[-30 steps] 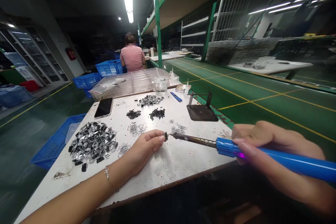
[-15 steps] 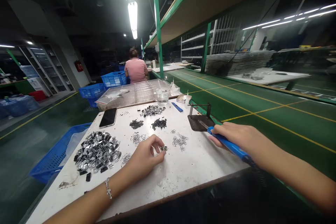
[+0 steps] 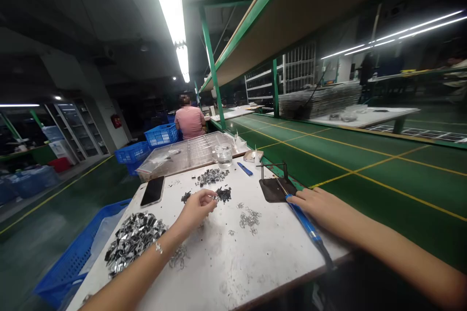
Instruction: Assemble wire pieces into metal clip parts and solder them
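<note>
My left hand [image 3: 199, 206] is closed in a pinch at the edge of a pile of small black pieces [image 3: 224, 194]. A small shiny metal part [image 3: 215, 198] shows at its fingertips, though its details are too small to make out. On the right, my right hand [image 3: 314, 201] has its fingertips closed on the front of a blue soldering iron [image 3: 305, 221]. The iron's tip lies over the dark base of a metal stand [image 3: 272, 190]. Loose thin metal bits [image 3: 250, 220] lie between the hands, and a heap of shiny metal-and-black parts [image 3: 133, 240] is beside my left forearm.
A phone [image 3: 152, 191], shiny parts [image 3: 210, 176], a blue strip-like tool [image 3: 244, 169] and a clear jar [image 3: 224, 155] are on the white table [image 3: 219, 262]. Behind is a clear divided tray [image 3: 182, 150]. A blue crate [image 3: 73, 257] stands left. A person in pink [image 3: 190, 121] sits ahead.
My left hand has moved away from me and slightly left, to the black pieces. The soldering iron has come down toward the table, its tip over the stand's base. The camera view has tilted up.
</note>
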Demonstrator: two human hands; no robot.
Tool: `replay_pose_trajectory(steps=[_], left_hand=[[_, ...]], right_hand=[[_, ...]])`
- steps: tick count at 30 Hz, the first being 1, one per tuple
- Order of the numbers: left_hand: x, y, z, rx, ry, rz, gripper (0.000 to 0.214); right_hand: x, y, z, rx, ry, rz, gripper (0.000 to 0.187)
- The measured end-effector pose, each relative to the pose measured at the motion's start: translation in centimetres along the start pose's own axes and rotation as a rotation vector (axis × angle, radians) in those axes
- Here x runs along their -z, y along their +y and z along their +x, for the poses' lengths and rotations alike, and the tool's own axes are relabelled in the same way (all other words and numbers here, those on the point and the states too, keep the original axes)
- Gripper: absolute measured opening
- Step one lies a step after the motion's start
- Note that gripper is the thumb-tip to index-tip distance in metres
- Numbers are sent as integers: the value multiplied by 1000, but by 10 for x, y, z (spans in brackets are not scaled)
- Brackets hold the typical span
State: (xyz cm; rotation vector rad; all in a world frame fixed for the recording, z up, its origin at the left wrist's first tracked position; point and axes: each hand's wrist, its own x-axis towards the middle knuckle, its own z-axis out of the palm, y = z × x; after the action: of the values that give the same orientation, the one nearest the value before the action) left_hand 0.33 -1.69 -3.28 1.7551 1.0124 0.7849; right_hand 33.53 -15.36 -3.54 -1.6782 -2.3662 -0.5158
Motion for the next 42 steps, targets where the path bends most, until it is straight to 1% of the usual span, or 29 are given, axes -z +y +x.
replay_pose_trajectory(steps=[3, 5, 7, 9, 11, 12, 14, 16, 19, 21, 22, 24, 27, 30, 33, 36, 40, 42], left_hand=[[11, 0, 42, 66, 96, -48, 31], [14, 0, 64, 94, 155, -89, 33], [15, -1, 77, 116, 183, -113, 30], [18, -1, 80, 123, 194, -114, 27], [27, 1, 74, 108, 196, -91, 27], [35, 3, 69, 92, 196, -70, 29], [58, 7, 56, 51, 208, -4, 32], [87, 10, 40, 20, 233, 103, 34], [129, 7, 13, 49, 235, 317, 29], [149, -2, -3, 113, 222, 471, 22], [156, -7, -9, 150, 215, 545, 18], [165, -19, -18, 220, 202, 677, 15], [170, -35, -24, 288, 182, 815, 16], [176, -45, -24, 319, 143, 880, 19], [182, -51, -25, 334, 100, 894, 21], [185, -57, -25, 333, 86, 885, 22], [184, -61, -26, 295, 74, 839, 23], [184, -59, -28, 257, 87, 807, 21]], right_hand=[[9, -2, 3, 11, 1, -29, 44], [17, -9, 5, 18, 34, -4, 46], [26, -22, 8, 38, 73, 52, 44], [36, -42, 11, 88, 100, 106, 41], [44, -65, 13, 172, 100, 140, 37], [46, -77, 13, 220, 94, 167, 35], [47, -98, 12, 296, 48, 228, 27], [44, -116, 10, 339, -24, 309, 20], [33, -135, 12, 347, -141, 439, 16], [24, -145, 18, 324, -191, 531, 15], [19, -150, 23, 310, -202, 584, 16], [11, -158, 31, 268, -200, 707, 19], [3, -165, 41, 175, -197, 871, 19], [-1, -165, 45, 59, -260, 970, 16], [-5, -161, 46, -54, -319, 1041, 18], [-7, -158, 49, -128, -362, 1113, 23], [-7, -158, 51, -159, -389, 1230, 30], [-8, -158, 52, -170, -396, 1293, 34]])
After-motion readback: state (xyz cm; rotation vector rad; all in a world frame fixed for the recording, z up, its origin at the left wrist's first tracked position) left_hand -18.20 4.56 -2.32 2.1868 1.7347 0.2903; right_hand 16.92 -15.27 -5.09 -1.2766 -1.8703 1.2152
